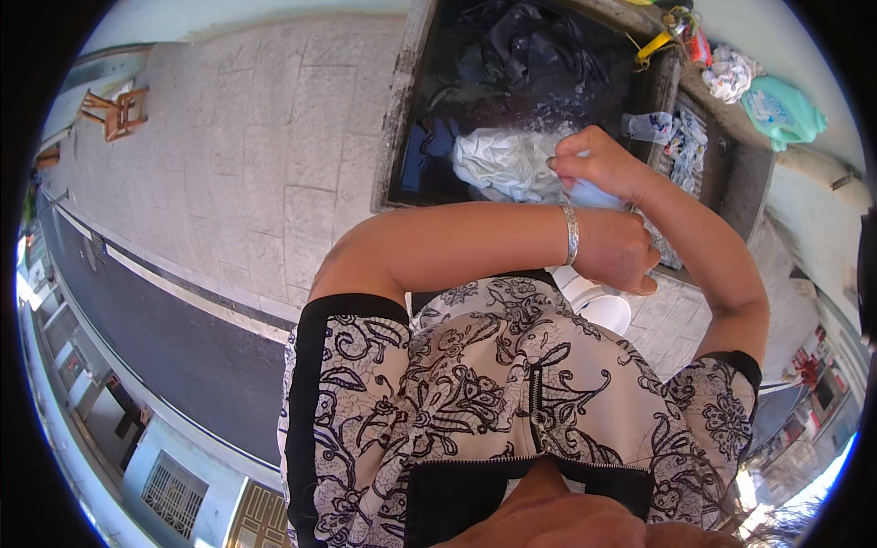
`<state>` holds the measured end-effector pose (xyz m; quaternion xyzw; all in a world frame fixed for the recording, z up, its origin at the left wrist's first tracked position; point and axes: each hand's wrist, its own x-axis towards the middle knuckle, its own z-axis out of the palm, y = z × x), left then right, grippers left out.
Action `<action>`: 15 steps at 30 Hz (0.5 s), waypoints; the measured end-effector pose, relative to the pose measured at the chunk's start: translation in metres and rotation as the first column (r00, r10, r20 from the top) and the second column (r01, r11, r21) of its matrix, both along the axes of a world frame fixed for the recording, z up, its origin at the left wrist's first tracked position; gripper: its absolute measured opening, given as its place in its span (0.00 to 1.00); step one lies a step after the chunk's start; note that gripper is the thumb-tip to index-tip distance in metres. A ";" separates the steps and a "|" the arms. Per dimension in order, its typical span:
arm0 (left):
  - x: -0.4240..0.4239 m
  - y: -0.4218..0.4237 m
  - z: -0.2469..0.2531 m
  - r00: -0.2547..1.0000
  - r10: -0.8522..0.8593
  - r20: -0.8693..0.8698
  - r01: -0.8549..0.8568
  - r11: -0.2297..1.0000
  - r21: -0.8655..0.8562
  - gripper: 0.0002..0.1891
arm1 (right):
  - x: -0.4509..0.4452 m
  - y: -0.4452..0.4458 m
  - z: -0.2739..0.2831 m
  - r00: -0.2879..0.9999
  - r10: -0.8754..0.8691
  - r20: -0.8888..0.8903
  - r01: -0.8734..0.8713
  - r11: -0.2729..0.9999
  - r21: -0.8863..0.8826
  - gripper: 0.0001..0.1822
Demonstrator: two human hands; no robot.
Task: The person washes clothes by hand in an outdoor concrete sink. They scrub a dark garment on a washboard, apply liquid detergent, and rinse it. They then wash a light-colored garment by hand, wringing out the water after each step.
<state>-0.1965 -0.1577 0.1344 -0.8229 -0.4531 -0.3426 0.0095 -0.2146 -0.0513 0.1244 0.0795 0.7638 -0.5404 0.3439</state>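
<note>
In a stone basin (pixel 393 130) of dark water, dark wet cloth (pixel 527 48) lies towards the far side and a bundled white cloth (pixel 507 164) near the close edge. Over the white cloth, my right hand (pixel 596 164) has its fingers pinched on pale, thin material (pixel 595 194); whether this is cloth or plastic is unclear. My left hand (pixel 613 248), below a silver bracelet (pixel 571 234), is curled beside the basin's near right corner. Its palm and anything inside it are hidden.
A crumpled plastic packet (pixel 685 147) lies on a ridged washing slab right of the basin. A green bottle (pixel 781 113), crumpled white material (pixel 730 73) and a yellow-handled item (pixel 654 46) rest along the ledge. White buckets (pixel 603 312) stand below my left hand.
</note>
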 end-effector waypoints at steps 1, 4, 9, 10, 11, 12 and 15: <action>0.007 0.005 -0.018 0.999 0.003 0.053 0.001 0.997 -0.079 0.06 | -0.005 -0.005 -0.010 0.998 0.059 0.032 -0.060 0.997 0.043 0.15; 0.011 0.008 -0.054 0.999 -0.032 0.007 0.033 0.984 -0.176 0.08 | -0.011 -0.019 -0.034 0.978 0.165 0.130 -0.181 0.976 0.122 0.12; -0.014 -0.010 -0.062 0.996 -0.091 0.021 0.093 0.938 -0.335 0.20 | -0.008 -0.023 -0.090 0.980 -0.091 0.179 0.082 0.995 0.061 0.11; -0.018 -0.021 -0.056 0.994 -0.049 0.101 0.079 0.944 -0.319 0.21 | -0.007 -0.019 -0.100 0.954 -0.159 0.253 0.189 0.977 -0.098 0.10; -0.023 -0.031 -0.050 0.983 -0.011 0.182 0.066 0.950 -0.304 0.22 | -0.001 -0.012 -0.107 0.890 -0.234 0.392 0.360 0.888 -0.285 0.10; -0.036 -0.041 -0.033 0.966 0.074 0.248 0.026 0.926 -0.377 0.23 | 0.002 -0.009 -0.108 0.803 -0.268 0.532 0.529 0.731 -0.432 0.11; -0.064 -0.050 -0.019 0.661 0.350 0.664 -0.180 0.933 -0.312 0.24 | 0.010 -0.010 -0.088 0.663 -0.372 0.649 0.741 0.446 -0.502 0.19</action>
